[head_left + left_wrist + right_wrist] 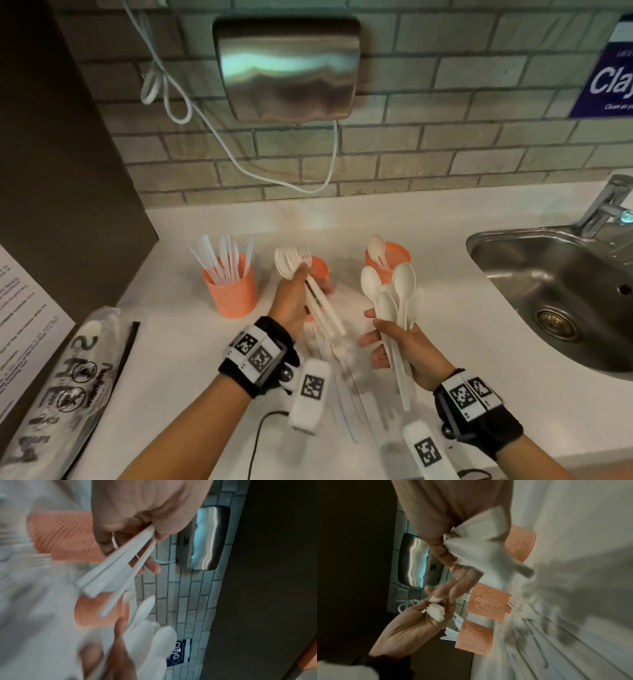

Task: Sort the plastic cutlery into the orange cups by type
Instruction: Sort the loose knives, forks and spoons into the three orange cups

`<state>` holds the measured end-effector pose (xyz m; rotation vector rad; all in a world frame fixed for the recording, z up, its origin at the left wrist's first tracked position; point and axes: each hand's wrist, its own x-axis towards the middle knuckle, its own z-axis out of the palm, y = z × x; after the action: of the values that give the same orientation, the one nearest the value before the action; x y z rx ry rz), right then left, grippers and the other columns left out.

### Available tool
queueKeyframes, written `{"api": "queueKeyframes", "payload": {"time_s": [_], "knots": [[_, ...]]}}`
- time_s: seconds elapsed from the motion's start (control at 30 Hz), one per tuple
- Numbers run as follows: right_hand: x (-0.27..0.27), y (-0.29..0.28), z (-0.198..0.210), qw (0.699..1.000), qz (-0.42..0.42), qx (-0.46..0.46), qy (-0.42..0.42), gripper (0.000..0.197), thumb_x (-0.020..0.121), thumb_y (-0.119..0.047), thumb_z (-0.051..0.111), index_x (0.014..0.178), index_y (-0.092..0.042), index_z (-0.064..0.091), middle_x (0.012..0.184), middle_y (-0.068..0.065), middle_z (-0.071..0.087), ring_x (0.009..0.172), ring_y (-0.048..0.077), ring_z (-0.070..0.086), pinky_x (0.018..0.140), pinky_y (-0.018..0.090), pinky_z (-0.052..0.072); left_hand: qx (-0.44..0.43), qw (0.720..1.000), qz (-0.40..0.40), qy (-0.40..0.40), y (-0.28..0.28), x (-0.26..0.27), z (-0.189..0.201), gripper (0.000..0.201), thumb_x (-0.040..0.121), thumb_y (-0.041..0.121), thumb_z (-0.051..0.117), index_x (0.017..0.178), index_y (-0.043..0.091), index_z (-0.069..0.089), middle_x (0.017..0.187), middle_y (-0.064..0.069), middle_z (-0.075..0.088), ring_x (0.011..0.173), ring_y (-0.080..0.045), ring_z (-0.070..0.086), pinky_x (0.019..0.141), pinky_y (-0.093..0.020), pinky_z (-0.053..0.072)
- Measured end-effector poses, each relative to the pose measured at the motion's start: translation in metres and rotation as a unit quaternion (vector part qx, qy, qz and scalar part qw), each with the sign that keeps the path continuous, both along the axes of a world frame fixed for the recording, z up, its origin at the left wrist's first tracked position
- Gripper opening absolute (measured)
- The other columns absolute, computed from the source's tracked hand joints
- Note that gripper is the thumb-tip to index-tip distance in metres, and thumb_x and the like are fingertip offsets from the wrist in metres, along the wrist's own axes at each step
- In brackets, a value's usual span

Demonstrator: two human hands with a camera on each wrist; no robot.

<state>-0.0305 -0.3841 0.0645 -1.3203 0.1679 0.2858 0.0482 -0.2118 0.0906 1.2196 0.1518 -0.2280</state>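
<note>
Three orange mesh cups stand in a row on the white counter. The left cup [233,291] holds several white knives, the middle cup [320,267] is half hidden behind my left hand, and the right cup [390,257] holds a spoon. My left hand [294,301] grips a bundle of white forks [294,262], tines up, just in front of the middle cup. My right hand [394,342] grips a bundle of white spoons [394,291], bowls up, in front of the right cup. Loose forks [329,346] lie on the counter between my hands.
A steel sink [561,291] with a tap [606,205] is set into the counter at right. A plastic cutlery bag [58,387] lies at the left edge. A hand dryer [287,68] with a white cable hangs on the brick wall behind.
</note>
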Motion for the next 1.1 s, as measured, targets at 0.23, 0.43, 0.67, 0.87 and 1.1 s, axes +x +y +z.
{"api": "queueKeyframes", "payload": {"time_s": [0.23,0.43,0.67,0.87,1.1], "knots": [[0.002,-0.017,-0.001,0.999,-0.04,0.011,0.028,0.017,0.085,-0.027,0.057,0.093,-0.013,0.056,0.045,-0.002,0.039,0.031,0.006,0.026,0.033,0.014,0.024,0.088,0.984,0.089,-0.123,0.012,0.07,0.031,0.024,0.095,0.019,0.047,0.072,0.015,0.053,0.044,0.008,0.044,0.046,-0.01,0.044,0.057,-0.023,0.039],[0.002,-0.028,-0.001,0.998,-0.038,0.033,0.027,0.021,0.09,-0.033,0.047,0.089,-0.012,0.05,0.043,-0.004,0.033,0.032,0.006,0.023,0.033,0.015,0.023,0.128,0.978,0.025,-0.166,-0.001,0.099,0.019,0.021,0.095,0.009,0.045,0.081,0.018,0.058,0.065,-0.002,0.057,0.07,-0.014,0.053,0.073,-0.024,0.042],[0.002,-0.041,0.0,0.999,-0.046,-0.005,0.018,0.032,0.088,-0.044,0.045,0.09,-0.012,0.049,0.046,-0.003,0.035,0.033,0.007,0.026,0.035,0.016,0.025,0.17,0.974,-0.066,-0.136,-0.008,0.101,-0.018,0.024,0.088,-0.007,0.05,0.089,0.014,0.061,0.068,-0.001,0.068,0.072,-0.012,0.065,0.074,-0.026,0.049],[0.005,-0.043,0.001,0.997,-0.055,-0.05,-0.001,0.039,0.08,-0.051,0.058,0.087,-0.013,0.052,0.048,-0.002,0.04,0.038,0.009,0.034,0.036,0.018,0.028,0.242,0.953,-0.011,-0.182,-0.012,0.099,-0.016,0.022,0.08,-0.006,0.064,0.09,0.014,0.063,0.087,-0.001,0.066,0.081,-0.004,0.063,0.092,-0.031,0.048],[0.013,-0.039,0.002,0.997,-0.058,-0.048,-0.025,0.023,0.088,-0.034,0.053,0.083,-0.012,0.05,0.05,0.001,0.045,0.037,0.011,0.035,0.038,0.02,0.032,0.277,0.919,0.0,-0.281,0.003,0.061,0.009,0.023,0.09,0.002,0.053,0.107,0.013,0.064,0.115,-0.003,0.066,0.116,-0.009,0.056,0.099,-0.023,0.039]]}}
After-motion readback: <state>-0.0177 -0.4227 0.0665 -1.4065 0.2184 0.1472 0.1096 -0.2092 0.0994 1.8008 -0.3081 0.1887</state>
